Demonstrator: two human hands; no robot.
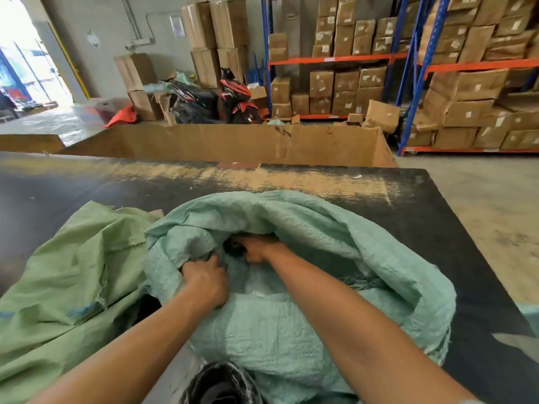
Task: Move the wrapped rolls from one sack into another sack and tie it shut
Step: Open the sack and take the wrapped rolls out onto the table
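A teal woven sack (335,246) lies open on the dark table (437,228), its mouth facing me. Both my arms reach into it. My right hand (256,247) grips a dark wrapped roll (234,246) deep in the opening. My left hand (208,279) has its fingers curled round something dark at the sack's left inner fold; what it holds is hidden. A lighter green sack (64,275) lies crumpled on the left, touching the teal one. Another dark wrapped roll (221,386) shows at the bottom edge.
A long low cardboard wall (233,144) stands behind the table. Beyond it are a parked red scooter (237,97), stacked cartons (215,39) and blue-and-orange shelving (408,59) full of boxes. Bare concrete floor (481,193) lies to the right of the table.
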